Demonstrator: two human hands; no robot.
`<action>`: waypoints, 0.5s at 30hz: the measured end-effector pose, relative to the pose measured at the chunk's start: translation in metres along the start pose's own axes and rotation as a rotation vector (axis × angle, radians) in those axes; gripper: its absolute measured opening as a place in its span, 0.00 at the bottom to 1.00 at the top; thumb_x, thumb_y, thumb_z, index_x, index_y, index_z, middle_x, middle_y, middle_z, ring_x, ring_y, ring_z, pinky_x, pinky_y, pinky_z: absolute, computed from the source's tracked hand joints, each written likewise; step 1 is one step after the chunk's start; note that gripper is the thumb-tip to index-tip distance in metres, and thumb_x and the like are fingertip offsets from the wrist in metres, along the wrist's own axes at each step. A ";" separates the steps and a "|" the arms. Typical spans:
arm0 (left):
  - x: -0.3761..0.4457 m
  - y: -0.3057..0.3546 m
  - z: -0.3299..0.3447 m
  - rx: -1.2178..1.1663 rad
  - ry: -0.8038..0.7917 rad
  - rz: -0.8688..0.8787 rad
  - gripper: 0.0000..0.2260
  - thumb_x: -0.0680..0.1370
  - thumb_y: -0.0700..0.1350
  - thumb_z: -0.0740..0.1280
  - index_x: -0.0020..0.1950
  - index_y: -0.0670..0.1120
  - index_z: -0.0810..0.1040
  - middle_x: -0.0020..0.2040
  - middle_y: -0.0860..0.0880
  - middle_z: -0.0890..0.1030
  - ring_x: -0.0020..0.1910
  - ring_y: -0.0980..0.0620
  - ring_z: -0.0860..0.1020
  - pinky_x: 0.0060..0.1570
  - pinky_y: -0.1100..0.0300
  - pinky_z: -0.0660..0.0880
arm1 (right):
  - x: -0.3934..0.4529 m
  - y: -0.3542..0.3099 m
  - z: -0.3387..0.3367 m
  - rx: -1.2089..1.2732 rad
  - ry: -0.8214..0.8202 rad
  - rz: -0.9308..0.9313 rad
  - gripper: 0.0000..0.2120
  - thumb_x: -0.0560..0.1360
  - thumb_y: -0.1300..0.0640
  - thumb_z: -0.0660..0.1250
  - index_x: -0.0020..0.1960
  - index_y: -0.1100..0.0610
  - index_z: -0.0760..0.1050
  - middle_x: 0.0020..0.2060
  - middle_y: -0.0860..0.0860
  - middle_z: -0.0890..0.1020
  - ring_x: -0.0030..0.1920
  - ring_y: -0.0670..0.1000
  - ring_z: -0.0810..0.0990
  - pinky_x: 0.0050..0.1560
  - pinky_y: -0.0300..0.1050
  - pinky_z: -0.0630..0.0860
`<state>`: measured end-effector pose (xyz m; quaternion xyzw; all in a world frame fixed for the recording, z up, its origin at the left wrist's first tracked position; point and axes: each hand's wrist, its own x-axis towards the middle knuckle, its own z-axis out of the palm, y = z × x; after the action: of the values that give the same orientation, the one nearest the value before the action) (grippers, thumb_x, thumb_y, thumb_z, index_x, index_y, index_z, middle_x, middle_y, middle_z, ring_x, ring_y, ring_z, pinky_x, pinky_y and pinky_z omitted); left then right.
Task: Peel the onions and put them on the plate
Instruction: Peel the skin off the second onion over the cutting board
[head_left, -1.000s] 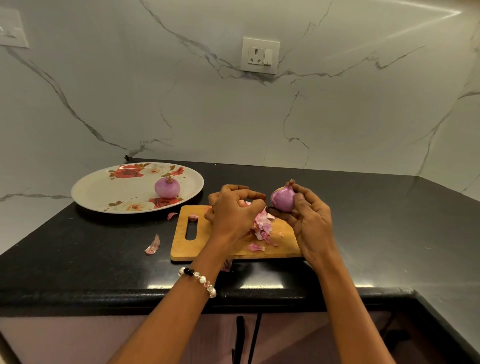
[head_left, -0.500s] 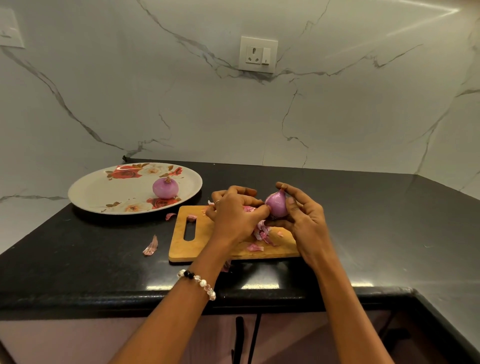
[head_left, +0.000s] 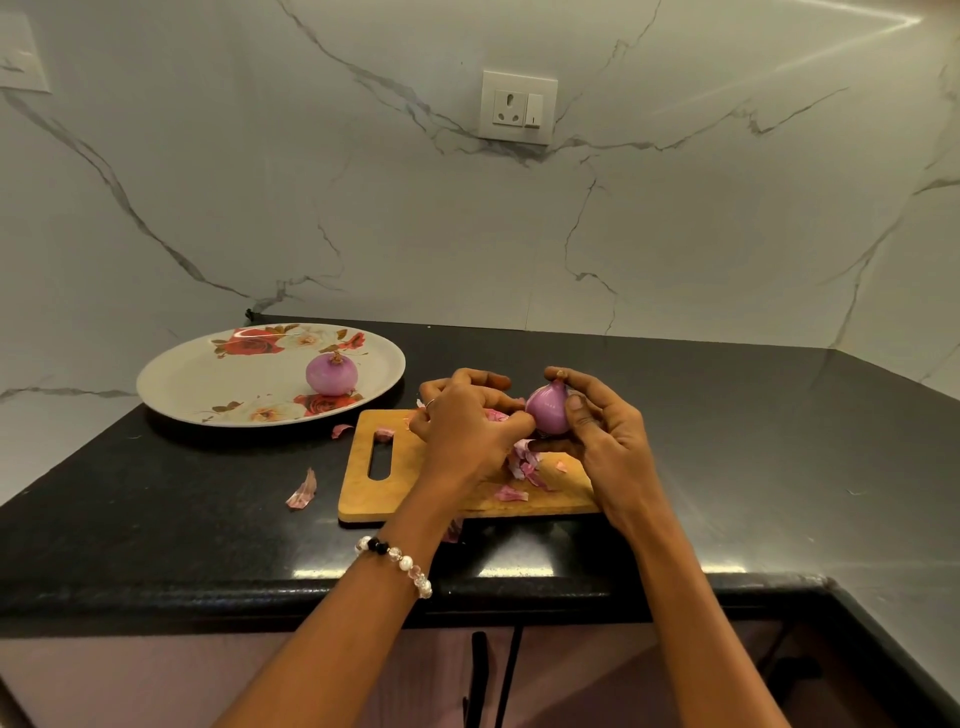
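We hold the onion (head_left: 548, 410) in our right hand (head_left: 605, 441), its fingers (head_left: 571, 375) curled round it above the cutting board (head_left: 382, 493). Our left hand (head_left: 467, 426) touches the onion's left side, fingers curled and pinching at its skin. Loose peels (head_left: 524, 465) lie on the board below the fingers. A second onion (head_left: 331, 374) rests on the plate (head_left: 208, 379), well left of the fingers. No readable writing is visible. The desk (head_left: 753, 457) lies open to the right of the fingers, and its front edge runs near our wrists.
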<state>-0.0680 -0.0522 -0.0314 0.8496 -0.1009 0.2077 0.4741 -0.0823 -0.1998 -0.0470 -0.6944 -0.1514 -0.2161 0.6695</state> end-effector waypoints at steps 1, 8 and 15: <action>0.000 0.000 -0.001 0.004 0.007 -0.009 0.02 0.70 0.49 0.73 0.39 0.54 0.81 0.57 0.58 0.75 0.62 0.53 0.65 0.60 0.49 0.62 | -0.001 -0.001 0.001 -0.021 -0.024 -0.021 0.13 0.82 0.63 0.58 0.60 0.52 0.77 0.60 0.52 0.79 0.59 0.56 0.81 0.48 0.51 0.84; -0.002 0.003 -0.004 0.032 0.048 -0.031 0.06 0.69 0.46 0.73 0.33 0.52 0.79 0.59 0.57 0.73 0.62 0.53 0.63 0.55 0.54 0.58 | -0.005 -0.008 0.003 -0.039 -0.086 -0.078 0.14 0.82 0.67 0.58 0.59 0.53 0.76 0.58 0.53 0.79 0.56 0.46 0.81 0.46 0.38 0.81; 0.003 -0.002 -0.003 -0.193 0.029 -0.136 0.08 0.70 0.48 0.74 0.33 0.56 0.77 0.55 0.58 0.71 0.61 0.52 0.66 0.61 0.41 0.68 | -0.003 -0.012 0.003 0.320 0.006 0.089 0.11 0.80 0.61 0.60 0.59 0.58 0.75 0.59 0.56 0.79 0.57 0.59 0.83 0.48 0.50 0.83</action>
<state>-0.0654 -0.0490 -0.0301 0.8018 -0.0555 0.1765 0.5683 -0.0905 -0.1961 -0.0385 -0.5842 -0.1512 -0.1614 0.7809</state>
